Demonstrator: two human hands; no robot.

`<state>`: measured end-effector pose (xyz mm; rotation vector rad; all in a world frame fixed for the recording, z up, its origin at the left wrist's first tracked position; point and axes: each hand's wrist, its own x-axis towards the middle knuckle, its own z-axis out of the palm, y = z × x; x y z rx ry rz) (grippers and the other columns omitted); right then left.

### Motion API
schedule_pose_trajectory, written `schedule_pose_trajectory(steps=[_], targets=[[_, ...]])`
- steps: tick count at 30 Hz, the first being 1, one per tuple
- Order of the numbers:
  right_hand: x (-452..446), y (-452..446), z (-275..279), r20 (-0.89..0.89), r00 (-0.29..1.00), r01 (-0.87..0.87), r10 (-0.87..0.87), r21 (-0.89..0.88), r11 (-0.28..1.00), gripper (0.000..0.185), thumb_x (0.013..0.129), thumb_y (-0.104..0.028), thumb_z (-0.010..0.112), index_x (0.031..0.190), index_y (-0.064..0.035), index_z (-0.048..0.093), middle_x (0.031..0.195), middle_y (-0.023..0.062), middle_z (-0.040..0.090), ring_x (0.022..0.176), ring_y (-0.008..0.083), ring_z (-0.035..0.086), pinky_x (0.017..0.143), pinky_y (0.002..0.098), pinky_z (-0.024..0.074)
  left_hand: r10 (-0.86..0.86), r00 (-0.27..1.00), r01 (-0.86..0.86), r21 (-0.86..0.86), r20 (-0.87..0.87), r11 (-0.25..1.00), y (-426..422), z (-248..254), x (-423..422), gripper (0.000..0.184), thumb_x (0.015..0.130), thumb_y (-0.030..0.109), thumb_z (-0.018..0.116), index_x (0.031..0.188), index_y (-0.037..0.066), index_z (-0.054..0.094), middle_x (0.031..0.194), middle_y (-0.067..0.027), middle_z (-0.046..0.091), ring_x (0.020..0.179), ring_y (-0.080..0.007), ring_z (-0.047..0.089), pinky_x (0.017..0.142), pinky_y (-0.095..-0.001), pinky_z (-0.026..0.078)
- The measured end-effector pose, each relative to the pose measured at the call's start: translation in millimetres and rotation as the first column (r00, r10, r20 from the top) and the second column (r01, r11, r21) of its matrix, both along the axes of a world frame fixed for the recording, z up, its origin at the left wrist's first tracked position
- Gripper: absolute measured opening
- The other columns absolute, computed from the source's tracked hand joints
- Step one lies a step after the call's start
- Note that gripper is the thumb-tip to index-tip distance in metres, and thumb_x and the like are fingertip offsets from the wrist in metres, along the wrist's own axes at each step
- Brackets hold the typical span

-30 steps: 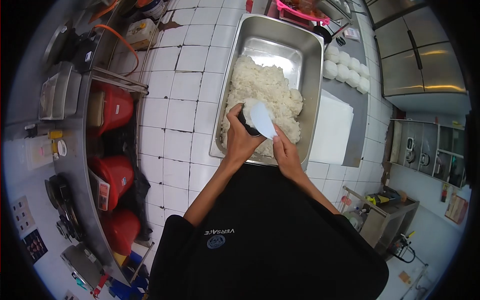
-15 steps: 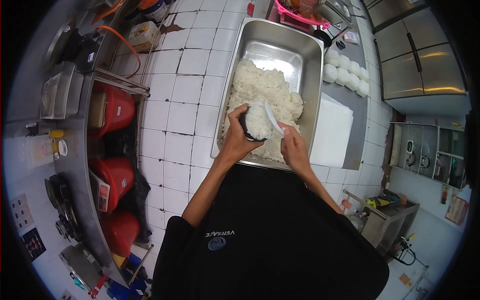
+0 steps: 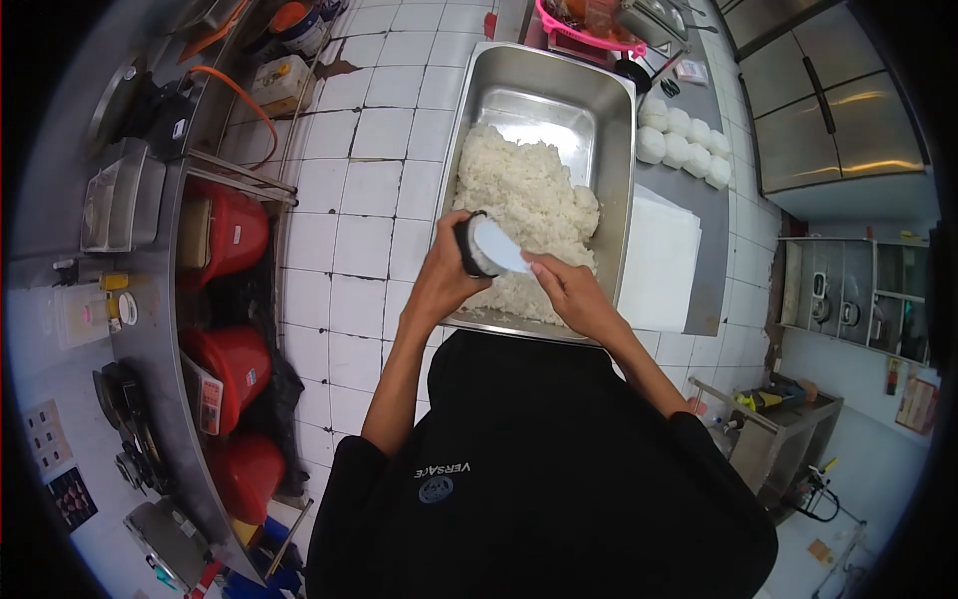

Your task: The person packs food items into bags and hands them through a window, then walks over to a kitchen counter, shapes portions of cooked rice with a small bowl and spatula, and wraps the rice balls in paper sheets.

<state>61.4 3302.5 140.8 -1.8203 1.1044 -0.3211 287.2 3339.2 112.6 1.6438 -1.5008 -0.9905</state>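
Left grip (image 3: 442, 272) wraps black cup (image 3: 466, 245), right grip (image 3: 577, 296) pinches white paddle (image 3: 499, 248) at its mouth, above pan (image 3: 544, 105) of rice (image 3: 529, 185).

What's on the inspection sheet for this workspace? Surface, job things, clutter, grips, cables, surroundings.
Surface: flat grey worktop, partly covered.
Job's things: white cooked rice heaped in rectangular silver metal tray; round black cup with flat white paddle across its mouth.
Clutter: white flat sheets and rounded white portions right of the tray; pink plastic basket beyond it.
Grips: left grip around cup; right grip on paddle.
Cables: orange flexible line at upper left, hose or cable unclear.
Surroundings: white square tiles; rounded red bins at left.
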Motion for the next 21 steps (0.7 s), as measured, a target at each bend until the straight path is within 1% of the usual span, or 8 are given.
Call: schedule_pose_trajectory(steps=[2, 5, 10, 11, 12, 14, 16, 21], targets=[[-7.5, -3.0, -3.0, 0.004, 0.999, -0.04, 0.039, 0.02, 0.999, 0.035, 0.105, -0.027, 0.048, 0.129, -0.0058, 0.063, 0.098, 0.0199, 0.071, 0.082, 0.0305, 0.068, 0.077, 0.0374, 0.0501, 0.026, 1.0, -0.026, 0.044, 0.008, 0.999, 8.9, -2.2, 7.2, 0.098, 0.06, 0.004, 0.088, 0.137, 0.003, 0.027, 0.129, -0.0229, 0.053, 0.122, -0.0377, 0.056, 0.105, -0.0411, 0.046], [-4.1, -16.9, 10.7, 0.075, 0.981, 0.157, -0.181, 0.252, 0.955, 0.036, 0.105, -0.03, 0.051, 0.129, -0.0059, 0.063, 0.089, 0.017, 0.07, 0.071, 0.0238, 0.06, 0.072, 0.0344, 0.0479, 0.055, 0.998, -0.053, 0.063, -0.031, 0.997, 10.4, 17.9, 8.4, 0.092, 0.063, 0.004, 0.086, 0.136, 0.006, 0.03, 0.127, -0.0239, 0.055, 0.119, -0.0423, 0.057, 0.1, -0.0431, 0.049], [4.5, -26.5, 0.7, 0.063, 0.995, -0.077, 0.072, 0.08, 0.994, 0.037, 0.104, -0.03, 0.053, 0.132, -0.0071, 0.06, 0.094, 0.0213, 0.069, 0.078, 0.0277, 0.064, 0.076, 0.038, 0.0495, 0.09, 0.996, -0.09, 0.029, -0.027, 0.996, 11.2, 4.5, 15.3, 0.095, 0.062, 0.005, 0.087, 0.137, 0.006, 0.029, 0.128, -0.0235, 0.055, 0.12, -0.0401, 0.057, 0.103, -0.0414, 0.048], [0.0, -35.7, 4.6, -0.036, 0.998, -0.048, 0.053, 0.127, 0.991, 0.039, 0.103, -0.031, 0.053, 0.134, -0.0072, 0.055, 0.095, 0.0222, 0.069, 0.081, 0.0307, 0.066, 0.078, 0.0396, 0.05, 0.13, 0.987, -0.131, -0.005, -0.096, 0.991, 19.0, -3.4, 19.2, 0.097, 0.061, 0.005, 0.087, 0.138, 0.006, 0.029, 0.128, -0.0232, 0.055, 0.121, -0.0391, 0.057, 0.103, -0.0407, 0.048], [-4.6, -45.2, 5.4, -0.134, 0.99, -0.017, 0.04, 0.17, 0.985, 0.041, 0.102, -0.031, 0.054, 0.136, -0.0072, 0.051, 0.097, 0.0232, 0.069, 0.085, 0.0337, 0.067, 0.08, 0.0412, 0.0504, 0.173, 0.979, -0.178, -0.037, -0.105, 0.983, 22.6, -1.0, 22.3, 0.097, 0.06, 0.004, 0.087, 0.138, 0.002, 0.03, 0.129, -0.0202, 0.053, 0.122, -0.0308, 0.055, 0.104, -0.0385, 0.046], [-8.9, -59.1, -20.1, -0.216, 0.975, -0.04, 0.055, 0.071, 0.997, 0.039, 0.101, -0.029, 0.054, 0.133, -0.0079, 0.046, 0.094, 0.022, 0.069, 0.089, 0.0378, 0.068, 0.081, 0.0457, 0.0508, 0.296, 0.95, -0.305, -0.089, -0.104, 0.948, 26.7, 1.9, 27.0, 0.1, 0.058, 0.006, 0.088, 0.139, 0.002, 0.03, 0.128, -0.0193, 0.052, 0.121, -0.0298, 0.054, 0.104, -0.0385, 0.046], [-1.6, -65.2, -32.3, -0.547, 0.806, -0.275, 0.227, -0.006, 0.961, 0.03, 0.1, -0.025, 0.053, 0.123, -0.0061, 0.054, 0.092, 0.0217, 0.069, 0.092, 0.0401, 0.067, 0.081, 0.0496, 0.0512, 0.34, 0.929, -0.357, -0.12, -0.145, 0.926, 30.7, -13.4, 31.5, 0.1, 0.058, 0.007, 0.089, 0.139, 0.003, 0.032, 0.13, -0.0198, 0.052, 0.121, -0.0306, 0.055, 0.104, -0.0396, 0.047], [40.0, -34.8, -55.9, -0.556, 0.731, -0.452, 0.396, 0.042, 0.891, 0.024, 0.098, -0.025, 0.052, 0.107, -0.006, 0.065, 0.093, 0.0223, 0.069, 0.089, 0.0414, 0.067, 0.079, 0.0517, 0.0521, 0.423, 0.868, -0.478, -0.213, -0.26, 0.852, 38.4, -52.9, 23.0, 0.103, 0.055, 0.012, 0.092, 0.14, 0.003, 0.033, 0.13, -0.0179, 0.049, 0.121, -0.0299, 0.052, 0.105, -0.0403, 0.044]])
